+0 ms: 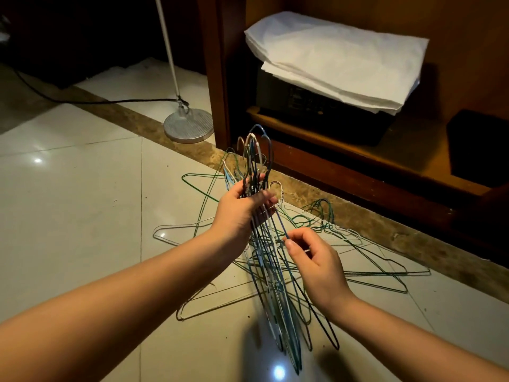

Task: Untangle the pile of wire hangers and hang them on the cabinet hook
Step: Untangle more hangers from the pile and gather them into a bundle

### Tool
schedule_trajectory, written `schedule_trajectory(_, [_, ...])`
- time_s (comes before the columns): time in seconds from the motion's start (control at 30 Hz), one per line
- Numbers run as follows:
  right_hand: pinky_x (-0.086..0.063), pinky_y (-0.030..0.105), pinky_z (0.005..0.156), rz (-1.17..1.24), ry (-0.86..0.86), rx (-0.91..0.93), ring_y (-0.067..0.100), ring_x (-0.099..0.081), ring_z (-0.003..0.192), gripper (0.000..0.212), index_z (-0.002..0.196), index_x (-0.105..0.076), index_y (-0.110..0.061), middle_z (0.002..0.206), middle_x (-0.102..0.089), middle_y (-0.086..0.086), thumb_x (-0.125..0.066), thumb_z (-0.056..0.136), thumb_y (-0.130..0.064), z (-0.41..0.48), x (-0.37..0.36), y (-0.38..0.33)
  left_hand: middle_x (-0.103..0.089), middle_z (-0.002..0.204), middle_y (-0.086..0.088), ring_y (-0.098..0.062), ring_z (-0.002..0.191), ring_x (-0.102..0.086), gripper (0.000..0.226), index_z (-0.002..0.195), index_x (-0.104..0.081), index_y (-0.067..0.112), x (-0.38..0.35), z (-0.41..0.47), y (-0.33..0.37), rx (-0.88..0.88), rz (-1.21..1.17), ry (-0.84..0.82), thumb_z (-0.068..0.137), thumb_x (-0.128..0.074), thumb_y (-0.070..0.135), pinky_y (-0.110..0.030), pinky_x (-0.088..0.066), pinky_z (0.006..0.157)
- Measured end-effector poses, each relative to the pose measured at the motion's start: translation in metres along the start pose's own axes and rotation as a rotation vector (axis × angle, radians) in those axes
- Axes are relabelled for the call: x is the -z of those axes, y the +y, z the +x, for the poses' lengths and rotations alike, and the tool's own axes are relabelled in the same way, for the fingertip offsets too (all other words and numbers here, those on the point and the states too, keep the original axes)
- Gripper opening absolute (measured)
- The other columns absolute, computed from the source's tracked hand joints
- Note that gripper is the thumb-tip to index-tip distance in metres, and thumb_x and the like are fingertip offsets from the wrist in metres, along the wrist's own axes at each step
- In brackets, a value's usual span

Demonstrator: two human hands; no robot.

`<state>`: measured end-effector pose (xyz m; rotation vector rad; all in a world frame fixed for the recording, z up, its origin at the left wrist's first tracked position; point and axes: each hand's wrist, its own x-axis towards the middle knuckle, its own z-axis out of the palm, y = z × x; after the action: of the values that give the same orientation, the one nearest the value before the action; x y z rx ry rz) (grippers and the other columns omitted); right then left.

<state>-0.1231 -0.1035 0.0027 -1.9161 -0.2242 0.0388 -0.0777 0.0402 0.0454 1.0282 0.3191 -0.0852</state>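
Note:
My left hand (242, 209) grips a bundle of wire hangers (278, 293) by their necks, hooks pointing up toward the cabinet. The bundle is blue, green, black and white and hangs down toward me. My right hand (316, 260) pinches the blue wire of one hanger in the bundle between thumb and forefinger, just right of my left hand. A loose pile of green and white hangers (358, 260) lies tangled on the tiled floor beneath and to the right. No cabinet hook is in view.
A wooden cabinet (344, 166) stands open ahead, with a dark box (316, 111) under folded white cloth (336, 56) inside. A floor lamp base (188, 125) with its pole and black cable stands left of the cabinet.

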Motion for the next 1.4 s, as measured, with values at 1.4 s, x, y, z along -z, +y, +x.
schedule_trajectory(1.4, [-0.036, 0.042, 0.096, -1.122, -0.161, -0.486, 0.032, -0.044, 0.119, 0.032, 0.123, -0.052, -0.016, 0.128, -0.051, 0.013, -0.043, 0.093, -0.013, 0.154, 0.005, 0.17, -0.052, 0.081, -0.003, -0.015, 0.074, -0.056, 0.01, 0.096, -0.059, 0.011, 0.13, 0.042, -0.005, 0.044, 0.306, 0.286, 0.094, -0.049, 0.01, -0.024, -0.053, 0.062])
